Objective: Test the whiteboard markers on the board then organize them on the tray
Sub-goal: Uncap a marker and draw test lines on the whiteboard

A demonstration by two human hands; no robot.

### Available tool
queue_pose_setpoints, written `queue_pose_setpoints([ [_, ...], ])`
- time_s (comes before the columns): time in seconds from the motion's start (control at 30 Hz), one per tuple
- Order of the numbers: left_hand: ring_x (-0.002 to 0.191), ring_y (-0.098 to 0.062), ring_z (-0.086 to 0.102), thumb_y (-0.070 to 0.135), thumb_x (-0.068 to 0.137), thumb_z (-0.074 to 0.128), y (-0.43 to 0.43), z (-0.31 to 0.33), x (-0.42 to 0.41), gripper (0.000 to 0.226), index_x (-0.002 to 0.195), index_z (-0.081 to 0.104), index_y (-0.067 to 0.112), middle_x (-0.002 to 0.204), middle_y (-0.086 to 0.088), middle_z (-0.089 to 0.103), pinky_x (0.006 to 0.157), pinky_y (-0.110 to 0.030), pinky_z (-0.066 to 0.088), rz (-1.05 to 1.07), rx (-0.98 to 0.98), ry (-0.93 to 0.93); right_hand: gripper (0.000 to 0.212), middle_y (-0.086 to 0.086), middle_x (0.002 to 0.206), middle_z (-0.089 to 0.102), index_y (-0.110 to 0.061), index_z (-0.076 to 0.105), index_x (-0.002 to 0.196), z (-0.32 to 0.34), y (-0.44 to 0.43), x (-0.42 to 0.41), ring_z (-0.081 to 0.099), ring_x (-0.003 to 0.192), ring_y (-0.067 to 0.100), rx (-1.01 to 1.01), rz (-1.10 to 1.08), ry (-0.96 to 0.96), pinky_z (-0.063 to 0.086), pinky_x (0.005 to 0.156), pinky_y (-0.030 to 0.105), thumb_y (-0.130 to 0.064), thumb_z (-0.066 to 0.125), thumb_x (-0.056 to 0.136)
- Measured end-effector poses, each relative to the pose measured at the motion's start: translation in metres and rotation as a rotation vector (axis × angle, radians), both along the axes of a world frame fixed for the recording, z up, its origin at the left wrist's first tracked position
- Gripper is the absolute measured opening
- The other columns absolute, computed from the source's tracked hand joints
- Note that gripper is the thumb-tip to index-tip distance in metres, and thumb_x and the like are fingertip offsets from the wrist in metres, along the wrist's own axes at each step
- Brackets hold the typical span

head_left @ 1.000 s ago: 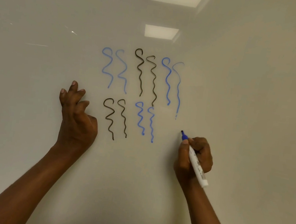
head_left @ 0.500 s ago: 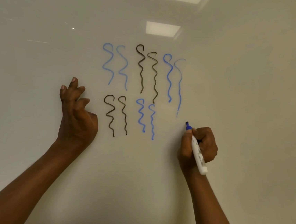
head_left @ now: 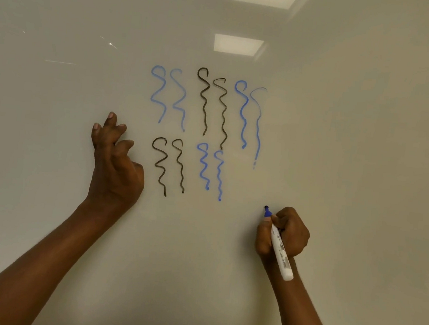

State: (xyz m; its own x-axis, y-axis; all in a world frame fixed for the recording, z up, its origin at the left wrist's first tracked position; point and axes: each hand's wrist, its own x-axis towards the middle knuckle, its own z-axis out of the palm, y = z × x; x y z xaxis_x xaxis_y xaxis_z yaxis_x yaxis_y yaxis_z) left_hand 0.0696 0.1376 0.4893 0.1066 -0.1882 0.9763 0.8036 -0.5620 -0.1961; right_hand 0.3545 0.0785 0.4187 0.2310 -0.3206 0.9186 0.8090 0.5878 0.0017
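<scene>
Marker (head_left: 281,250): lying in the right hand (head_left: 284,233), white barrel slanting down past the wrist, blue tip (head_left: 266,208) pointing up-left at the board (head_left: 364,176), right of and below the lower blue pair (head_left: 205,166).
Right grip: fingers and thumb are curling tight round the barrel just behind the tip.
Tip contact: cannot tell whether it is touching the board; no fresh line is showing at it.
Left hand (head_left: 114,168): gripping nothing that is showing, fingers half bent and fanned, palm edge seemingly leaning on the board.
Risk, smudge: the left palm is sitting just beside the lower dark pair (head_left: 163,168); a slide rightward is likely smearing that ink.
Risk, false verdict: the far-right line (head_left: 258,130) is thinning out at its foot; a light or tilted stroke is liable to be passing for a dry marker.
Risk, overlap: a stroke wandering up-left is running into the lower blue pair, muddling which marks are whose.
Risk, drying: no cap is showing; a long pause is likely drying the bare tip.
Around: pale pair (head_left: 162,97), upper dark pair (head_left: 206,101) and upper blue pair (head_left: 244,118) are filling the top row; reflections (head_left: 237,45) are glaring above.
In the way: unmarked board is showing around the tip; the tray is not showing, so sorting is calling for a look elsewhere.
</scene>
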Motion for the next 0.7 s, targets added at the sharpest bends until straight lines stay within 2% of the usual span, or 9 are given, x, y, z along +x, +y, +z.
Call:
queue_pose_setpoints([
  [0.17, 0.126, -0.052, 0.037, -0.009, 0.078, 0.017, 0.0, 0.001, 0.0, 0.035, 0.108, 0.033, 0.001, 0.121, -0.027, 0.034, 0.114, -0.058, 0.017, -0.024, 0.016, -0.003, 0.014, 0.003, 0.052, 0.041, -0.005, 0.044, 0.056, -0.003, -0.009, 0.002, 0.035, 0.042, 0.014, -0.129, 0.09, 0.073, 0.028, 0.038, 0.03, -0.007, 0.048, 0.069],
  [0.23, 0.127, -0.05, 0.038, -0.014, 0.07, 0.019, 0.001, 0.002, 0.001, 0.042, 0.107, 0.033, 0.002, 0.122, -0.026, 0.033, 0.113, -0.058, 0.019, -0.031, 0.008, -0.011, 0.013, -0.006, 0.059, 0.041, -0.018, 0.043, 0.063, -0.003, -0.015, 0.003, 0.036, 0.047, 0.01, -0.175, 0.289, 0.128, 0.029, 0.042, 0.028, -0.01, 0.049, 0.071],
  [0.3, 0.127, -0.049, 0.038, -0.019, 0.067, 0.02, -0.004, 0.002, 0.002, 0.047, 0.107, 0.034, 0.003, 0.122, -0.024, 0.032, 0.113, -0.058, 0.019, -0.015, 0.011, -0.009, 0.022, -0.014, 0.062, 0.042, -0.03, 0.039, 0.068, 0.001, -0.021, 0.002, 0.038, 0.049, 0.01, -0.175, 0.407, 0.145, 0.031, 0.044, 0.029, -0.012, 0.051, 0.071],
  [0.43, 0.131, -0.051, 0.032, -0.034, 0.061, 0.032, -0.02, 0.003, -0.002, 0.064, 0.113, 0.035, 0.003, 0.127, -0.022, 0.026, 0.106, -0.067, 0.027, -0.048, -0.023, 0.038, 0.021, -0.015, 0.063, 0.044, -0.03, 0.042, 0.072, 0.016, -0.033, -0.016, 0.039, 0.049, 0.014, -0.156, 0.545, 0.078, 0.032, 0.041, 0.034, -0.012, 0.054, 0.072],
  [0.5, 0.139, -0.041, 0.025, -0.036, 0.059, 0.035, -0.03, 0.0, -0.004, 0.069, 0.116, 0.035, 0.004, 0.129, -0.021, 0.025, 0.109, -0.056, 0.032, -0.094, -0.049, 0.027, 0.019, -0.02, 0.064, 0.047, -0.029, 0.045, 0.072, 0.019, -0.041, -0.029, 0.042, 0.05, 0.013, -0.172, 0.612, 0.05, 0.034, 0.043, 0.034, -0.013, 0.056, 0.072],
  [0.53, 0.142, -0.034, 0.022, -0.037, 0.058, 0.036, -0.036, -0.003, -0.004, 0.072, 0.117, 0.035, 0.004, 0.13, -0.021, 0.025, 0.11, -0.05, 0.034, -0.115, -0.056, 0.025, 0.018, -0.02, 0.064, 0.048, -0.028, 0.046, 0.071, 0.019, -0.044, -0.037, 0.044, 0.05, 0.013, -0.201, 0.665, 0.044, 0.035, 0.044, 0.034, -0.014, 0.057, 0.072],
  [0.6, 0.144, -0.027, 0.019, -0.038, 0.055, 0.039, -0.049, -0.013, 0.0, 0.076, 0.119, 0.035, 0.004, 0.13, -0.021, 0.026, 0.102, -0.054, 0.042, -0.15, -0.065, 0.047, 0.015, -0.015, 0.062, 0.051, -0.025, 0.047, 0.068, 0.018, -0.052, -0.053, 0.046, 0.051, 0.016, -0.296, 0.793, 0.048, 0.037, 0.047, 0.033, -0.016, 0.059, 0.073],
  [0.67, 0.142, -0.032, 0.023, -0.039, 0.052, 0.04, -0.062, -0.026, 0.008, 0.079, 0.118, 0.035, 0.004, 0.13, -0.022, 0.027, 0.091, -0.06, 0.047, -0.173, -0.081, 0.074, 0.015, -0.01, 0.062, 0.054, -0.023, 0.05, 0.065, 0.015, -0.059, -0.07, 0.05, 0.053, 0.017, -0.378, 0.91, 0.045, 0.039, 0.05, 0.032, -0.018, 0.062, 0.074],
  [0.7, 0.14, -0.035, 0.025, -0.04, 0.051, 0.042, -0.068, -0.032, 0.011, 0.081, 0.118, 0.036, 0.004, 0.129, -0.022, 0.027, 0.091, -0.06, 0.047, -0.18, -0.091, 0.082, 0.015, -0.007, 0.062, 0.057, -0.02, 0.052, 0.065, 0.013, -0.062, -0.078, 0.052, 0.055, 0.017, -0.407, 0.964, 0.03, 0.041, 0.051, 0.031, -0.019, 0.063, 0.075],
])
